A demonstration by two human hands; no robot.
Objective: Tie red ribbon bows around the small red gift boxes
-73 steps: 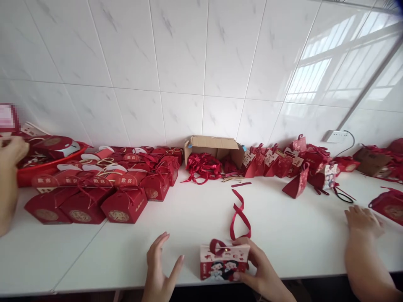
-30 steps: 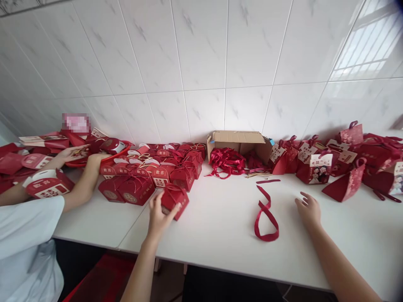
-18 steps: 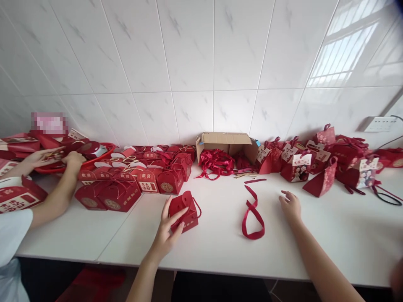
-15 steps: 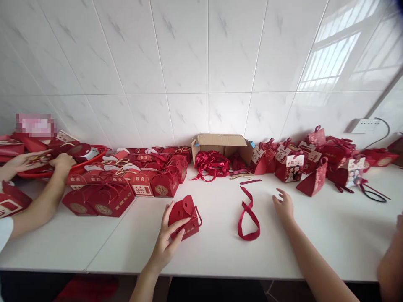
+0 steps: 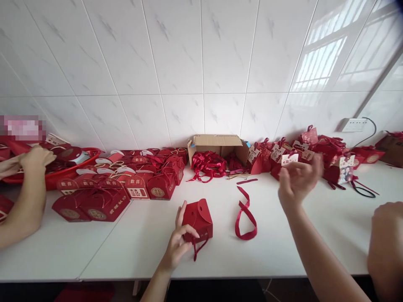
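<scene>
A small red gift box (image 5: 201, 212) with scalloped top flaps stands on the white table. My left hand (image 5: 178, 243) grips its left side, with fingers along the back and front. A dark red cord (image 5: 198, 248) hangs from the box by my thumb and fingertips. To the right of the box lies a loop of wine-red ribbon (image 5: 247, 228), touched by neither hand. My right hand (image 5: 297, 180) is raised over the table, thumb and fingers apart and nothing in it, somewhat blurred. Behind it are triangular red boxes (image 5: 255, 161) with ribbons and tags.
Rows of red gift boxes (image 5: 107, 201) stand at the left. At the wall, a cardboard box (image 5: 217, 140) holds a heap of red ribbon (image 5: 208, 163). Another person's hand (image 5: 36, 161) reaches into a red basin (image 5: 52, 180) at far left. Another arm (image 5: 385, 235) rests at the right.
The gift box has turned and shifted right and nearer with my left hand; its cord now hangs in front. My right hand has risen and moved right. The co-worker's hands have shifted left.
</scene>
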